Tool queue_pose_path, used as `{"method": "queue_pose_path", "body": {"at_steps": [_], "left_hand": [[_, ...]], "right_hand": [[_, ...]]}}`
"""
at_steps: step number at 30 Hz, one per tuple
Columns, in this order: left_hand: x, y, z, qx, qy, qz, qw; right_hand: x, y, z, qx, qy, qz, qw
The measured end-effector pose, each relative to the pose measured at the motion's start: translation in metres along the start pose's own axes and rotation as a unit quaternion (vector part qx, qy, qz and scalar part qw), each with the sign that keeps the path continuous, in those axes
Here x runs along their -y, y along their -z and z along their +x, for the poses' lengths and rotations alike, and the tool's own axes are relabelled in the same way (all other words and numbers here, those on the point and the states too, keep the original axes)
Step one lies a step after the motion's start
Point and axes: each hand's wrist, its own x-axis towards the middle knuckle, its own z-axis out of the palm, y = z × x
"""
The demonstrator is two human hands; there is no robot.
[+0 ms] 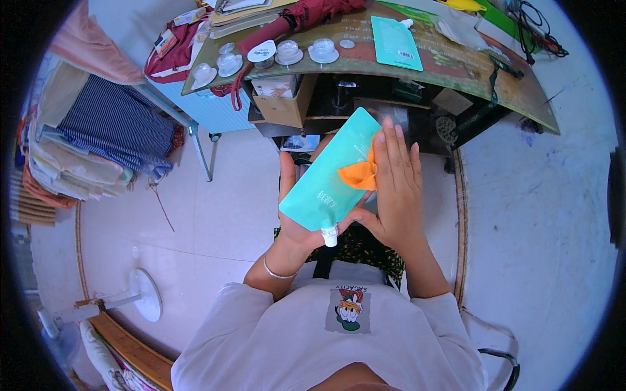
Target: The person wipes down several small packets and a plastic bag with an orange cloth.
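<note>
A mint-green spout pouch (325, 181) with a white screw cap lies tilted across my left hand (298, 225), its capped end towards me. The left thumb rests at the pouch's left edge, while most of the other fingers are hidden beneath it. An orange cloth (361, 175) touches the pouch's printed face at the right side. My right hand (398, 188) is held flat with its fingers extended, its edge against the cloth and the pouch's right side. A second mint-green spout pouch (397, 44) lies on the glass-topped desk (362, 66) beyond my hands.
Several small clear lidded containers (323, 50) stand along the desk's near edge. Behind them lies a dark red folded umbrella (293, 22). A cardboard box (283, 107) sits on the shelf below. Hanging clothes (117, 117) are at the left, black cables (533, 29) at the upper right.
</note>
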Motion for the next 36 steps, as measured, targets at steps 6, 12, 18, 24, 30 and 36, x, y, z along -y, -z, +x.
{"method": "queue_pose_path", "body": {"at_steps": [6,12,18,24,30,36], "left_hand": [[-0.007,0.001,0.004,0.039,0.029,0.03,0.998],[0.001,0.006,0.004,0.048,0.067,0.124,0.989],[0.018,0.014,-0.003,0.0,0.059,-0.033,0.998],[0.01,0.027,-0.016,0.032,0.085,0.088,0.992],[0.008,0.02,-0.017,0.011,0.088,0.033,0.996],[0.003,0.014,-0.009,-0.101,-0.017,0.123,0.987]], "right_hand": [[0.039,-0.008,-0.021,0.117,0.144,0.084,0.979],[0.042,-0.004,-0.009,0.127,0.228,0.044,0.964],[0.031,0.015,0.011,0.081,0.153,-0.023,0.985],[-0.007,0.031,0.024,0.006,0.052,0.002,0.999],[-0.009,0.026,0.013,0.02,0.056,0.012,0.998],[0.008,0.016,-0.004,0.054,0.064,-0.001,0.997]]}}
